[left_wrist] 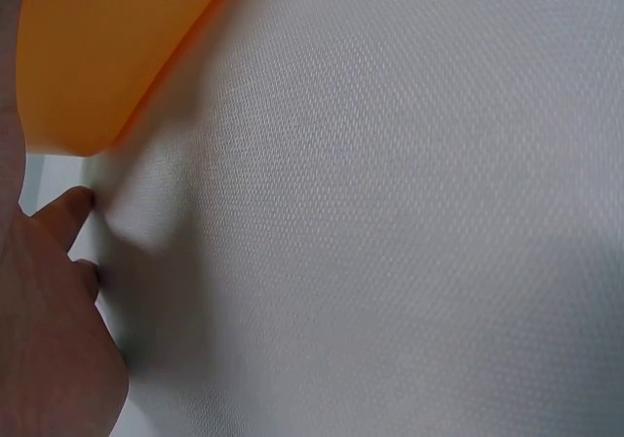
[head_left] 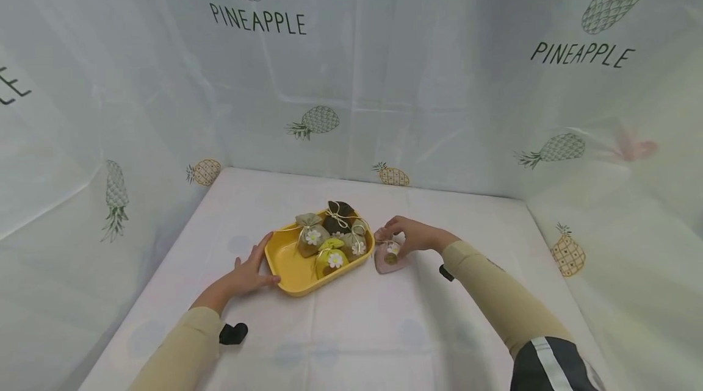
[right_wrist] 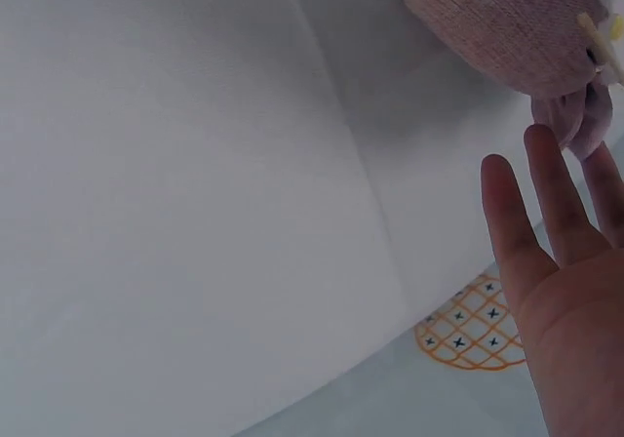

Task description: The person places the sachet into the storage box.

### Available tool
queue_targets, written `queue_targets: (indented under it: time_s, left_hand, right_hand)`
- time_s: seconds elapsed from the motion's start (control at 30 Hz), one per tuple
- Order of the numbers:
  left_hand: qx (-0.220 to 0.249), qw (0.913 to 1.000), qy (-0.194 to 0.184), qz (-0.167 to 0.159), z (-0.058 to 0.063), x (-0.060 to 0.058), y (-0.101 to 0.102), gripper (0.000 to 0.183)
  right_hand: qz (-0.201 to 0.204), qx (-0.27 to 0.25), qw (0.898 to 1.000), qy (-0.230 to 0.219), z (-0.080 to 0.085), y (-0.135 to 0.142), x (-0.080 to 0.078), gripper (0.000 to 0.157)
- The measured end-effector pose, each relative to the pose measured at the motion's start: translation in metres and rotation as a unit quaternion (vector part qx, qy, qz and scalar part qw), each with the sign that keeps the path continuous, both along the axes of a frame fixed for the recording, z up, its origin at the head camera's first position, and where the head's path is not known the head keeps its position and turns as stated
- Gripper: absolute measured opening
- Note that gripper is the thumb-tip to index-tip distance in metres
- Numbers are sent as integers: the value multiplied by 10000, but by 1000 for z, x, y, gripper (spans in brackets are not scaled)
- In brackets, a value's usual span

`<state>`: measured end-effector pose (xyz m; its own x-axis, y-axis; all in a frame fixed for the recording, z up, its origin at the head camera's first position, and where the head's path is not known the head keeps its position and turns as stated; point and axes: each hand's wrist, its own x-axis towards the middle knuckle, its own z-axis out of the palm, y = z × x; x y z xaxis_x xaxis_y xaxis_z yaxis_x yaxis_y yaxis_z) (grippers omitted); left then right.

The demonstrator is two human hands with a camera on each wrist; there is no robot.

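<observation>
My left hand [head_left: 248, 274] rests against the left end of a yellow tray [head_left: 287, 264], thumb at the front corner and fingers at the back corner. In the left wrist view the tray's side [left_wrist: 117, 47] appears orange, with two fingers extended below it. Beyond the tray's right end, my right hand [head_left: 409, 235] holds a pink drawstring pouch [head_left: 384, 266] by its gathered neck. A white flower decorates the pouch. Several fingers look straight near the pouch [right_wrist: 497, 27] in the right wrist view; the thumb is hidden there.
Inside the tray sit a dark brown pouch [head_left: 337, 220], a yellow pouch [head_left: 329, 261] and two beige pouches, one at the left [head_left: 309, 243] and one at the right [head_left: 356, 243]. A pineapple-print curtain [head_left: 351, 61] surrounds the white-covered table [head_left: 384, 342].
</observation>
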<state>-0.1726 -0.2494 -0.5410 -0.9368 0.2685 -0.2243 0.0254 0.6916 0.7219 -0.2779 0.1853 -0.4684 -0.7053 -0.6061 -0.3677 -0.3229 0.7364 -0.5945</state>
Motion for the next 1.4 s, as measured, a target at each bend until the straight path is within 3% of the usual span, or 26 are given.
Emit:
queue_targets:
  time_s: [0.43, 0.63, 0.83, 1.0, 1.13, 1.4]
  left_hand:
    - [131, 9997, 166, -115, 9, 5, 3, 113]
    - [51, 9999, -42, -90, 11, 5, 3, 113]
    - [-92, 9997, -203, -40, 7, 1, 3, 114]
    - [-85, 9999, -114, -41, 0, -3, 0, 114]
    - [-85, 9999, -140, -32, 2, -3, 1, 115]
    - [-76, 9998, -173, 5, -4, -5, -2, 117]
  right_hand:
    - [-173, -40, 9998, -39, -16, 5, 1, 61]
    - [-363, -185, 9991, -66, -22, 5, 1, 59]
    - [-317, -200, 9993, -3, -25, 5, -1, 59]
    - [-365, -165, 9992, 17, -27, 5, 0, 58]
    - [-332, -173, 9992, 115, -29, 6, 0, 57]
    - [-214, -216, 9995, 86, -23, 5, 3, 52]
